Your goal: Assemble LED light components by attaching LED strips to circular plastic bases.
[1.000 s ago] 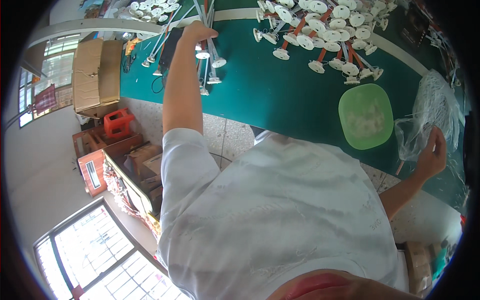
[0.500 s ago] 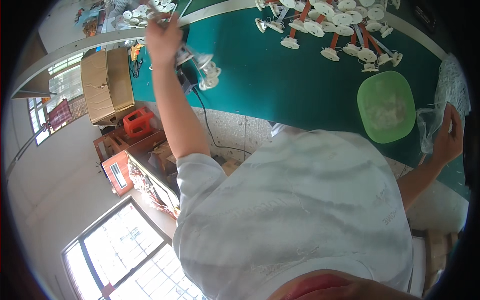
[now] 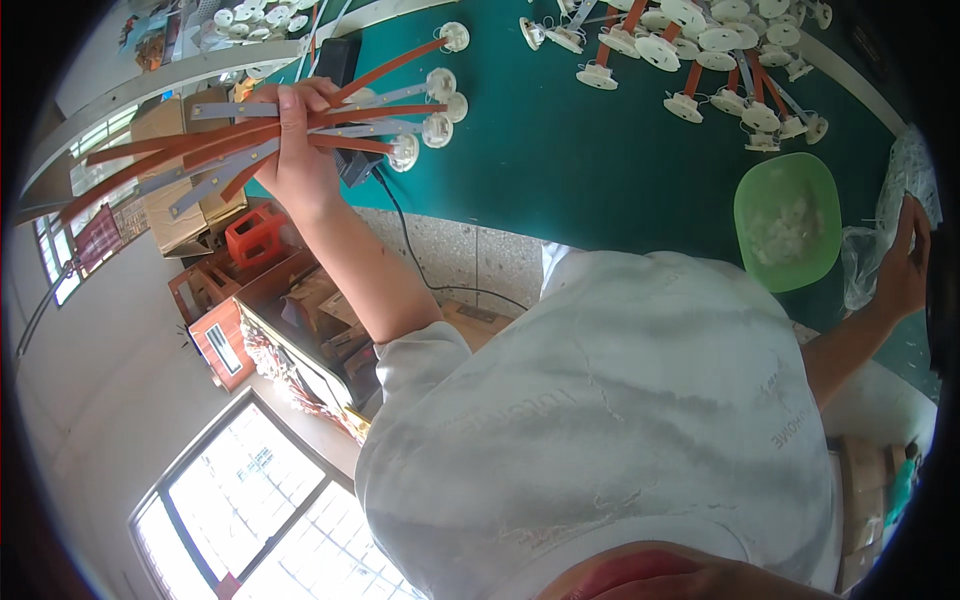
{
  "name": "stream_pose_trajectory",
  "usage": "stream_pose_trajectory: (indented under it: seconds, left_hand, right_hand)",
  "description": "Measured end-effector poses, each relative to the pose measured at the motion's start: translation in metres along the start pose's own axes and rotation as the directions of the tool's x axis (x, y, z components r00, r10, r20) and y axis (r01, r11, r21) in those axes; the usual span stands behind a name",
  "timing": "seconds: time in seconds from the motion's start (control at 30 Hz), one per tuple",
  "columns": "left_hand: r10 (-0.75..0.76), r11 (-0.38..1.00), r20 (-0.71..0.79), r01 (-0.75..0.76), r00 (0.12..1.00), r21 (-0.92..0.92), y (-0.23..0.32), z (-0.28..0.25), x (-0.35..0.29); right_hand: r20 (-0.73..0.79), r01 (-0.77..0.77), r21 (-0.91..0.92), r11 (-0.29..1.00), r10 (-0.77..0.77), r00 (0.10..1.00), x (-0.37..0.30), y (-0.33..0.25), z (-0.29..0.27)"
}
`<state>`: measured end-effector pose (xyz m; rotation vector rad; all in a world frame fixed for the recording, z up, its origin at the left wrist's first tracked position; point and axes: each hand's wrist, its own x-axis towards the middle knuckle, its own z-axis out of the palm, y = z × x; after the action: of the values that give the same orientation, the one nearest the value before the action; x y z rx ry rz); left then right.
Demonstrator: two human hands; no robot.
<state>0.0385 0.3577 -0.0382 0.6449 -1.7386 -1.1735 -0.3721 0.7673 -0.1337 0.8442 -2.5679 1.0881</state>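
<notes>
My left hand (image 3: 300, 160) is raised at the upper left, fingers wrapped round a bundle of thin LED strips (image 3: 400, 112). Some strips show orange backs, others grey-white faces with small LEDs. Round white discs (image 3: 437, 130) sit on their right-hand ends, while the bare ends fan out to the left. My right hand (image 3: 903, 265) rests at the far right edge with its fingers loosely bent and apart. Its fingertips lie against clear plastic wrapping (image 3: 858, 265). Beside that stands a light green tub (image 3: 748, 215) holding small whitish pieces.
More disc-ended strips (image 3: 690, 50) lie heaped at the back right of the green table (image 3: 570, 140). A black box-shaped device (image 3: 355, 165) with a cable is below my left hand. White discs (image 3: 255, 20) lie at the back left. Cardboard (image 3: 165, 215) and a red plastic stool (image 3: 260, 235) stand left.
My left hand has turned and come slightly left and nearer, bringing the strip bundle into plain view over the table's left side. My right hand has hardly moved beside the plastic.
</notes>
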Motion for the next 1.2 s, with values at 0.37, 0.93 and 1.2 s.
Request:
stream_pose_trajectory:
  seconds: [0.37, 0.93, 1.2]
  left_hand:
    - [-0.102, 0.994, -0.043, 0.1, 0.994, -0.032, -0.011, -0.001, -0.018]
    - [-0.067, 0.991, -0.071, 0.075, 0.995, 0.11, -0.014, 0.006, -0.084]
    - [-0.034, 0.938, -0.202, -0.039, 0.979, -0.345, -0.005, 0.026, -0.116]
  right_hand:
    - [0.006, 0.005, 0.06, 0.998, -0.005, 1.0, -0.002, 0.013, -0.015]
    - [0.424, 0.422, 0.719, 0.553, -0.829, 0.364, -0.062, -0.272, 0.1]
    - [0.556, 0.403, 0.644, 0.651, -0.759, 0.338, -0.098, -0.296, 0.138]
